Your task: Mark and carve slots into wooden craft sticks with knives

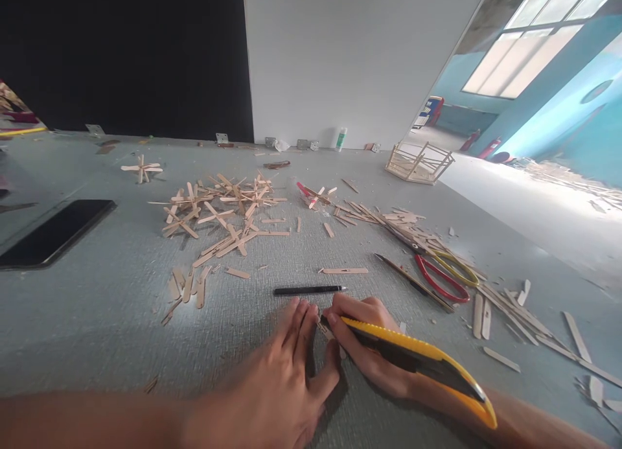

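A yellow-and-black utility knife (pixel 418 357) is gripped in my right hand (pixel 364 322), its tip end by the fingers and its handle slanting back over my wrist. Under the tip lies a small wooden craft stick (pixel 324 331), partly hidden by both hands. My left hand (pixel 286 358) pins this stick to the table, fingers pressed down on one side and thumb on the other. Just beyond my fingertips rests a black pen (pixel 309 290). Another flat craft stick (pixel 345 271), with a small notch in it, is farther out.
Crossed craft-stick pieces (pixel 228 209) form a pile at centre left. Scissors with red and yellow handles (pixel 444 277) lie right, among loose sticks (pixel 481 316). A phone (pixel 58 232) lies left. A stick frame (pixel 418 164) and a glue bottle (pixel 341 139) stand at the back.
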A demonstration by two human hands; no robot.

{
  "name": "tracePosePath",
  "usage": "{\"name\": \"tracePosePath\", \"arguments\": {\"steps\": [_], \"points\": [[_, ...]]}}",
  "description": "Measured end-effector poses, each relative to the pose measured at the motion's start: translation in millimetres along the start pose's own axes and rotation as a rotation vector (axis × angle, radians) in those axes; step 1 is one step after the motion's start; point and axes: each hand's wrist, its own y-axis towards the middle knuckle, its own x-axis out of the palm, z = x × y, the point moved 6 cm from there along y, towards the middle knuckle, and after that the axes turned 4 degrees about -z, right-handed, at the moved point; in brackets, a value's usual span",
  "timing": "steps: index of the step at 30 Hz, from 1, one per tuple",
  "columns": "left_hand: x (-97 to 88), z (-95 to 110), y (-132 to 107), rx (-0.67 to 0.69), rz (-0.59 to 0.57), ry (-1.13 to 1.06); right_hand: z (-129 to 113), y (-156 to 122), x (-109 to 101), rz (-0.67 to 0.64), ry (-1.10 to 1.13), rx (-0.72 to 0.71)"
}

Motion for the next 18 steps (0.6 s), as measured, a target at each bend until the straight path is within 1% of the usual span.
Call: {"name": "tracePosePath", "arguments": {"steps": [2,5,9,12,14,18], "points": [[-1.7,-0.4,0.7,-0.011,0.000,0.028,0.7,-0.5,0.3,-0.010,0.007,-0.009],[-4.5,-1.3,1.8,-0.004,0.040,0.069,-2.1,0.9,-2.4,-0.031,0.041,-0.055],[-5.0,-1.4,2.5,0.019,0.073,0.106,-8.8,4.4,-7.3,-0.129,0.022,-0.107],[-5.5,-1.4,1.9,0.009,0.088,0.113,-10.5,4.0,-8.7,-0.167,0.020,-0.120],[-5.0,-1.1,1.2,-0.001,0.092,0.118,-9.2,2.6,-7.4,-0.156,0.017,-0.117],[-2.0,-0.1,-0.2,-0.017,0.106,0.134,-4.1,0.7,-6.2,-0.070,0.026,-0.076]]}}
